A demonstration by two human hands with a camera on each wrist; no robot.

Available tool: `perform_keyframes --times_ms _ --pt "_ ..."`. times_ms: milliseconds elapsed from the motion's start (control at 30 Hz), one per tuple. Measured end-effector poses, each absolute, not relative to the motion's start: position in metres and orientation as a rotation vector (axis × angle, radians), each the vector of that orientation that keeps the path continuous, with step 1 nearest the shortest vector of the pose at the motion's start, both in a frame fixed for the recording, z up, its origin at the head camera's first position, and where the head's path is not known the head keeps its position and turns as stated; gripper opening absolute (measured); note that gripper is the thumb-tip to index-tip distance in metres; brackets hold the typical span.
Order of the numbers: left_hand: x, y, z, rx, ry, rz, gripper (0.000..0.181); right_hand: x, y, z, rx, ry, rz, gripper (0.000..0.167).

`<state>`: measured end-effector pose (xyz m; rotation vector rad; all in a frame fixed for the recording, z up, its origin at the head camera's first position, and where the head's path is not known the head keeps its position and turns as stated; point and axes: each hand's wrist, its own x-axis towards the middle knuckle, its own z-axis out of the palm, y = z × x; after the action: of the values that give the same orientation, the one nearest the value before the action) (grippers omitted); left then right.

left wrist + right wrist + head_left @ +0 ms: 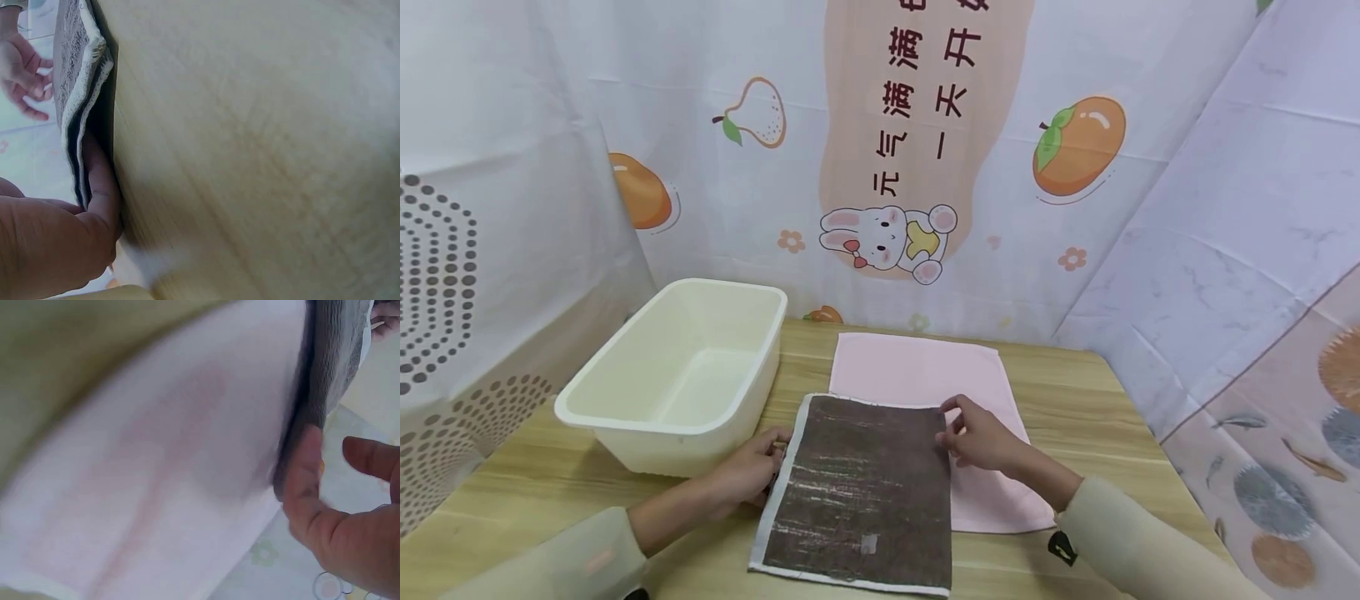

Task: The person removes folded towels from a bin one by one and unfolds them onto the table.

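A folded dark brown towel (872, 483) with white edges and pale streaks lies at the front of the table, partly over a pink towel (925, 367). At its left edge my left hand (752, 471) pinches the layers, with fingers tucked beneath, as the left wrist view shows on the hand (62, 237). My right hand (981, 433) is at the towel's upper right corner. In the right wrist view, a finger of that hand (350, 531) touches the brown towel's folded edge (328, 356), while the thumb stands apart from it.
A cream plastic basin (752, 392) stands on the wooden table (1075, 417) to the left, just beyond my left hand. Printed curtains (700, 200) hang behind the table and along both sides.
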<state>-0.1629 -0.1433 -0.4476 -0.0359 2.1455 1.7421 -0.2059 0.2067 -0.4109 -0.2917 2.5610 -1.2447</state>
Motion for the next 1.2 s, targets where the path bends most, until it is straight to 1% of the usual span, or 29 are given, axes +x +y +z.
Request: perform_keyframes --times_ms 100,200,333,467,667,800,867,967,1200 --pt "-0.163 -0.145 -0.447 -0.041 2.141 1.717 0.031 -0.215 0.196 -0.406 -0.567 2.694 -1.059 0.031" --pt "-0.163 -0.145 -0.447 -0.059 2.131 1.703 0.031 -0.223 0.179 -0.404 -0.862 2.739 -0.916 0.023" --pt "-0.163 -0.145 -0.447 -0.075 2.129 1.699 0.031 -0.230 0.149 -0.404 -1.212 2.736 -0.726 0.023" --pt "-0.164 -0.147 -0.450 -0.064 2.123 1.699 0.033 -0.230 0.117 -0.405 -1.430 2.710 -0.515 0.024" --pt "-0.164 -0.151 -0.454 -0.017 2.079 1.718 0.037 -0.227 0.078 -0.414 -1.612 2.626 -0.336 0.030" --pt "-0.164 -0.152 -0.452 0.000 2.073 1.712 0.041 -0.226 0.064 -0.419 -1.723 2.595 -0.265 0.038" --pt "-0.164 -0.153 -0.451 0.012 2.071 1.704 0.043 -0.226 0.059 -0.421 -1.755 2.587 -0.219 0.039" --pt "-0.164 -0.153 -0.449 0.035 2.062 1.697 0.045 -0.225 0.055 -0.424 -1.766 2.570 -0.182 0.035" --pt "-0.164 -0.153 -0.448 0.041 2.077 1.686 0.048 -0.225 0.050 -0.424 -1.782 2.578 -0.219 0.018"
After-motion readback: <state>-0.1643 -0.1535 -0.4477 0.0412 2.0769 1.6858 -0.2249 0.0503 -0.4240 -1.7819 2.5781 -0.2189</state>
